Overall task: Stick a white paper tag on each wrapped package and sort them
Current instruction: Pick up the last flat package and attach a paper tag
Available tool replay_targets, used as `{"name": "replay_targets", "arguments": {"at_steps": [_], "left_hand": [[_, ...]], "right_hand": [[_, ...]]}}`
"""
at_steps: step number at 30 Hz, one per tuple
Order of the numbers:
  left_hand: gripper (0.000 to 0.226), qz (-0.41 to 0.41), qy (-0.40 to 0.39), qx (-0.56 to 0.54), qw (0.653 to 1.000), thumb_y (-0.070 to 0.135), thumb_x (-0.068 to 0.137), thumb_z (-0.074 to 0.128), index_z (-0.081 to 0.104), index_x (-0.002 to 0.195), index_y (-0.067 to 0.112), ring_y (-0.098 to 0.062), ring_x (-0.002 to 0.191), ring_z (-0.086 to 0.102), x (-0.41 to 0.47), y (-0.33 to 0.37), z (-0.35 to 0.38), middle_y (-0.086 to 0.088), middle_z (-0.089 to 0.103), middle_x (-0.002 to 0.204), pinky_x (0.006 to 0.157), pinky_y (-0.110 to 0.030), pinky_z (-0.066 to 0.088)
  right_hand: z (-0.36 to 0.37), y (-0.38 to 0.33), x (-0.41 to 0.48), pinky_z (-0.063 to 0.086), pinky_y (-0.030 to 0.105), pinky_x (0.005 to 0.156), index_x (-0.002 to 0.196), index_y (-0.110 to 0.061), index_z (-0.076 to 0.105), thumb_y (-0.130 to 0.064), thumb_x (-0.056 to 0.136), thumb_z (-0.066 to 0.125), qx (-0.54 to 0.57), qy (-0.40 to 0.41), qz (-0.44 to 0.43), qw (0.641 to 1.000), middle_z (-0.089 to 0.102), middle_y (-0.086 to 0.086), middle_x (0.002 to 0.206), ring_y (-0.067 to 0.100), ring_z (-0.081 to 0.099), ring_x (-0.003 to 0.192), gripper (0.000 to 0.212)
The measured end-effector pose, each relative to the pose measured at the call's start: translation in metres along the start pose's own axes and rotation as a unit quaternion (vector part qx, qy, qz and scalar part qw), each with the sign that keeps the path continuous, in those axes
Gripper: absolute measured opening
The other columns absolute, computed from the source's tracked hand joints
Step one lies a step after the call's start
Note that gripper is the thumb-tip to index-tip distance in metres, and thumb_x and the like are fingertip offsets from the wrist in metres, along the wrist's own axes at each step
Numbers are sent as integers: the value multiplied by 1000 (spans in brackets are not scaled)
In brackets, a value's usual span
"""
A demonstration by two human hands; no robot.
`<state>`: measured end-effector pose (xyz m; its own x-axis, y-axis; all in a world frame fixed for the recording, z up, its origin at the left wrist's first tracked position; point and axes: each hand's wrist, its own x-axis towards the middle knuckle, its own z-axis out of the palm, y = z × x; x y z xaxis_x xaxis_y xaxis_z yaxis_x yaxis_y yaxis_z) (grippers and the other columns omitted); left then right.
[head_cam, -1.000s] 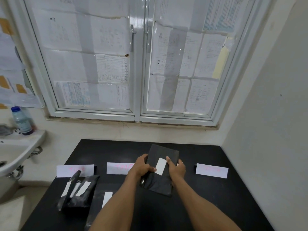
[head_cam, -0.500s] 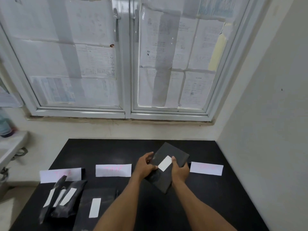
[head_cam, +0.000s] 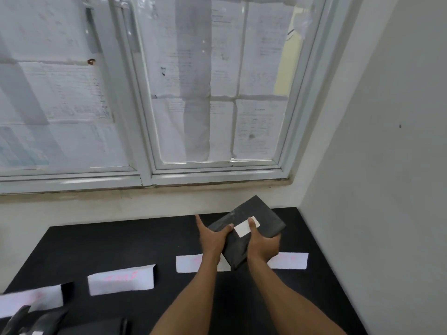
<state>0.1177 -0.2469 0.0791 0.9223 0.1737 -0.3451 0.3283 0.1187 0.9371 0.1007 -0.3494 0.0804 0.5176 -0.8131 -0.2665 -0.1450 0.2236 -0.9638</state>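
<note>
Wrapped black package (head_cam: pixel 256 221) sits off the table (head_cam: pixel 121 240), caught between both hands, its long axis running on a diagonal from the near-left corner by my wrists up to the far-right corner toward the wall. My left hand (head_cam: pixel 212 240) clamps the left long edge, thumb on top and the other fingers spread, one pointing off toward the window. My right hand (head_cam: pixel 262 247) wraps the near right side, with its thumb (head_cam: pixel 251 224) pressing on the white paper tag (head_cam: pixel 246 227), which lies across the package's upper face, roughly square to the long axis. So the tag looks to be on already, and I judge the step in hand is the sorting. Below the grip lie two folded white label cards with pink writing I cannot read: one (head_cam: pixel 191 262) under my left wrist, another (head_cam: pixel 290 260) just right of my right hand. Two more cards (head_cam: pixel 121 280) trail off to the left, well apart from the grip, near other black packages (head_cam: pixel 92 327) at the bottom-left edge. The right-hand card is nearest the right hand, so a drop there would suit that hand; which card is correct I cannot tell.
</note>
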Motion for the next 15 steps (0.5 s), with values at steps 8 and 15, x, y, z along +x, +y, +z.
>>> {"name": "replay_targets", "arguments": {"at_steps": [8,15], "left_hand": [[131,14,6,-8,1000,25,63,90,-6,151,41,-34,136,38,35,3,86,-14,31,153,106,-47,39],[109,23,-19,56,998,7,79,76,1,154,33,-30,144,26,74,5,133,-10,23,158,112,-41,32]], "right_hand": [[8,-15,83,55,41,87,131,-15,44,-46,62,85,-47,47,-28,997,62,10,123,30,64,107,86],[1,-12,159,50,37,79,122,-10,53,-40,83,70,-122,54,7,991,65,12,113,30,63,102,52]]}}
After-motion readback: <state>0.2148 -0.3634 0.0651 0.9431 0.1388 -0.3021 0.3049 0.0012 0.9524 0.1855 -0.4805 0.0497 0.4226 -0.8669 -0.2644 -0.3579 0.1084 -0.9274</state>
